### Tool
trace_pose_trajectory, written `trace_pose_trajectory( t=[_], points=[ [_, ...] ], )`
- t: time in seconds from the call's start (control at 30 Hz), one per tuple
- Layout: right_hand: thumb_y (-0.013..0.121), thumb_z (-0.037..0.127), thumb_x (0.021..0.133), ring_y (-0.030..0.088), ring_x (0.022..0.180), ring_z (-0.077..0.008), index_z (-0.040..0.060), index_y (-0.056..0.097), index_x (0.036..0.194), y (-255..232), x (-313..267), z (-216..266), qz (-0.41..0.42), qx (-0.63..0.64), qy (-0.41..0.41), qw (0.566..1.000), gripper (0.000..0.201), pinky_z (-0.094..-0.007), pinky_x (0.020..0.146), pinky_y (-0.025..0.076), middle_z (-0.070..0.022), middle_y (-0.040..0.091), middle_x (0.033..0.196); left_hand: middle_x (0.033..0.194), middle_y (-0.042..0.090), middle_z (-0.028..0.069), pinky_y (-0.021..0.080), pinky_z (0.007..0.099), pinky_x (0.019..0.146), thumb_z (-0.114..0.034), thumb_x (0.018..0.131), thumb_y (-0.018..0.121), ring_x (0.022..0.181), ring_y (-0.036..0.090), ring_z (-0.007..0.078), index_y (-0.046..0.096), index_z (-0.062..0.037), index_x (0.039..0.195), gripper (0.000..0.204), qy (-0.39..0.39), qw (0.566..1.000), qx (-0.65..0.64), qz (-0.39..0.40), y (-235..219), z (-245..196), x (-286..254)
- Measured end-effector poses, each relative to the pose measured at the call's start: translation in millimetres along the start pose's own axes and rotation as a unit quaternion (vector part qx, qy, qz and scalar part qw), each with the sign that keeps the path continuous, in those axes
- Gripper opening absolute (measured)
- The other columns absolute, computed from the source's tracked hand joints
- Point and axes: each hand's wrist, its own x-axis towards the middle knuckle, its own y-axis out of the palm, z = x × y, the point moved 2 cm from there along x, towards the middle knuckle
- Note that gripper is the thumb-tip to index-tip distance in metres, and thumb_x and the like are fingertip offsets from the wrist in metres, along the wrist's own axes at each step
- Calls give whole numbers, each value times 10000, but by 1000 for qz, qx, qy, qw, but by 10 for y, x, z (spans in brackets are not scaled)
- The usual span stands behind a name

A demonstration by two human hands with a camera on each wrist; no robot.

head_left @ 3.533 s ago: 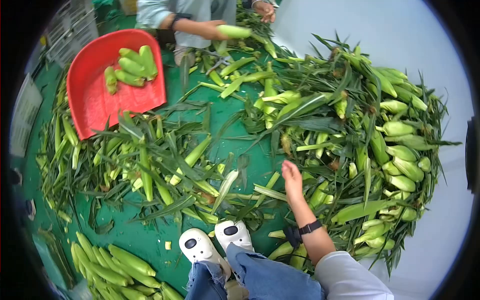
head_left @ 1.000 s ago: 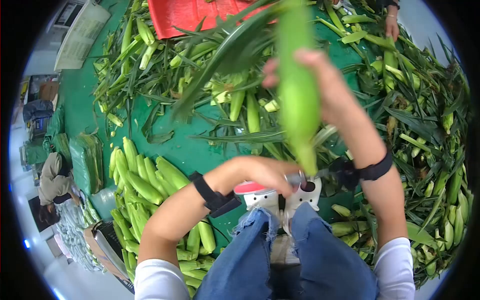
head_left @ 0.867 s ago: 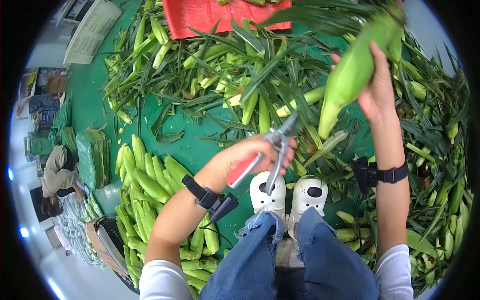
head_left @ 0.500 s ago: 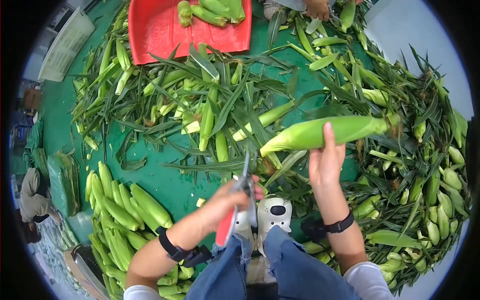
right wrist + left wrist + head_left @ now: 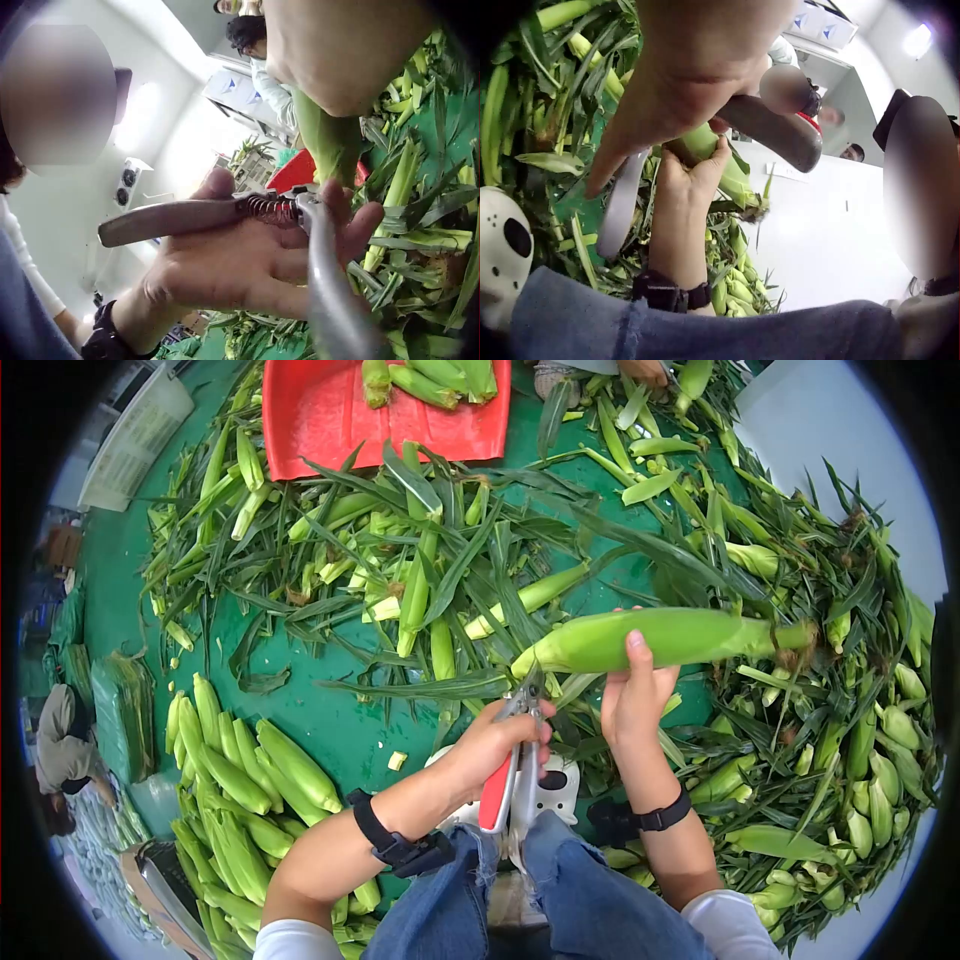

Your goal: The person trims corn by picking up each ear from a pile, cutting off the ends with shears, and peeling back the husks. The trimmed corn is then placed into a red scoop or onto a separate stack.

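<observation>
In the head view my right hand [image 5: 640, 695] grips an unhusked ear of corn [image 5: 690, 635] by its middle, thumb on top. The ear lies nearly level, its brown silk end to the right and pale stem end to the left. My left hand [image 5: 495, 745] holds pruning shears [image 5: 493, 805] with a red-and-grey handle, blades right at the stem end. In the right wrist view, the shears' handles [image 5: 180, 221] are spread, their spring showing, and the ear [image 5: 326, 139] is just beyond. Past my left hand, the left wrist view shows the right wrist [image 5: 679, 247] below the ear.
Husked-off leaves and stalks [image 5: 400, 560] cover the green floor [image 5: 320, 710]. A red dustpan-like scoop [image 5: 400, 435] holds several ears. More ears are heaped at lower left [image 5: 235, 790] and along the right [image 5: 880, 780]. Another person's hands work at the top.
The right hand, bare over the right-hand pile at first, now holds an ear, turned level before me. The left hand has come in with the shears and moved them up to the stem end.
</observation>
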Motion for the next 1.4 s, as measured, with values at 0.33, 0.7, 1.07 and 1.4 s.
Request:
trace_pose_trajectory(
  t=[0.33,0.7,1.07,1.4],
  points=[
    [656,158,876,564,1032,-185,72,444,1223,-28,-82,56,64,-7,138,988,416,-370,906,482,-63,558,1120,1045,563,79,477,287,790,-202,767,779,956,559,147,462,-45,1172,538,261,843,461,-95,-94,-461,-54],
    [521,408,899,610,989,-238,34,496,1214,-114,-39,-94,96,77,214,969,489,-392,857,513,-120,595,1128,1114,542,58,410,273,916,-101,777,720,1052,493,116,399,-28,1300,618,193,897,397,1,21,-348,-86],
    [339,638,895,521,1176,-300,79,458,1318,-46,113,-9,91,237,233,939,711,-446,940,465,-155,505,1310,878,452,-3,394,241,678,-55,737,610,764,426,94,462,-49,1191,478,185,926,319,-82,233,-330,-216],
    [308,549,968,620,873,-293,116,430,1299,-214,339,128,153,66,302,939,558,-506,798,536,-164,566,1113,1016,541,235,451,421,820,-34,693,612,893,560,368,431,46,1224,567,432,483,654,-391,-220,-1250,-56]
  ],
)
